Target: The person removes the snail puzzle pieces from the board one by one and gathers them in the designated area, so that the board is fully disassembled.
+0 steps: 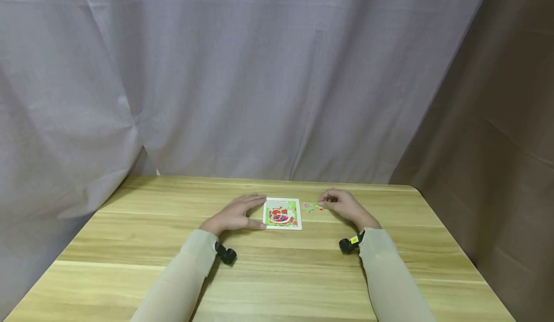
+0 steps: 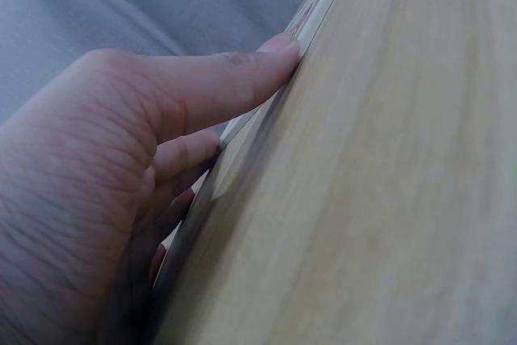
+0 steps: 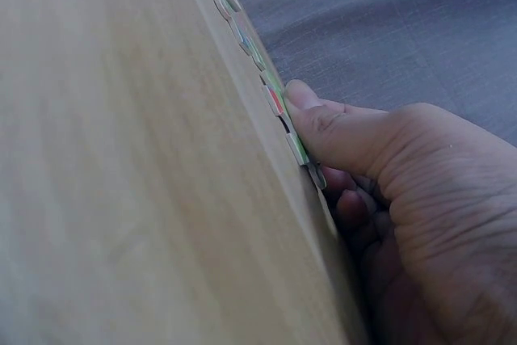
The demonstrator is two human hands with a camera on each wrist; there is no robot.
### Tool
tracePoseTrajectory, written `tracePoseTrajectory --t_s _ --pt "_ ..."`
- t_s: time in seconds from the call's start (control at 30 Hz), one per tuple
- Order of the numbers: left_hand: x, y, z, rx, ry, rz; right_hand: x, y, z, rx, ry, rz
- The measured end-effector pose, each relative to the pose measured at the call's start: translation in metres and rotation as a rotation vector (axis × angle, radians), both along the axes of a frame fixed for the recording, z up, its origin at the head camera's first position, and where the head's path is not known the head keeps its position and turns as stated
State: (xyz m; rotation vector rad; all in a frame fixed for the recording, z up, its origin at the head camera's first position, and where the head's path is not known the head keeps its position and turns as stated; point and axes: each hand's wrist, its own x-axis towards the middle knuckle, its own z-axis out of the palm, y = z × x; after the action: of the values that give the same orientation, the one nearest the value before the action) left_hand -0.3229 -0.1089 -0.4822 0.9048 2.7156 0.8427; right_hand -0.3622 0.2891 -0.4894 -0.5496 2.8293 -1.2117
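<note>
A white-framed jigsaw puzzle board (image 1: 300,215) lies on the table, showing a red and green picture with a bare grey patch in its upper part. My left hand (image 1: 235,214) spans the board's left side, its thumb at the near corner and straight fingers at the far one. In the left wrist view the thumb (image 2: 234,78) presses at the board's edge. Just right of the board lies a green piece cluster with pink and red spots (image 1: 309,206). My right hand (image 1: 344,205) pinches its right end, the other fingers curled under. Tabbed edges of the puzzle pieces (image 3: 275,101) show beside the right thumb.
The wooden table (image 1: 277,274) has its far edge close behind the board. A grey curtain (image 1: 242,81) hangs behind it, and a darker brown one (image 1: 497,144) stands along the right side. Black wrist cameras (image 1: 226,253) sit on both wrists.
</note>
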Motion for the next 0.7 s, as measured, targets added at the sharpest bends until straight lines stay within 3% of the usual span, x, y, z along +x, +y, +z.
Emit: tracePoseTrajectory --t_s 0.7 --pt "-0.0019 -0.0009 -0.0011 -0.011 0.015 -0.012 -0.0011 -0.0005 -0.0010 0.012 0.033 0.011"
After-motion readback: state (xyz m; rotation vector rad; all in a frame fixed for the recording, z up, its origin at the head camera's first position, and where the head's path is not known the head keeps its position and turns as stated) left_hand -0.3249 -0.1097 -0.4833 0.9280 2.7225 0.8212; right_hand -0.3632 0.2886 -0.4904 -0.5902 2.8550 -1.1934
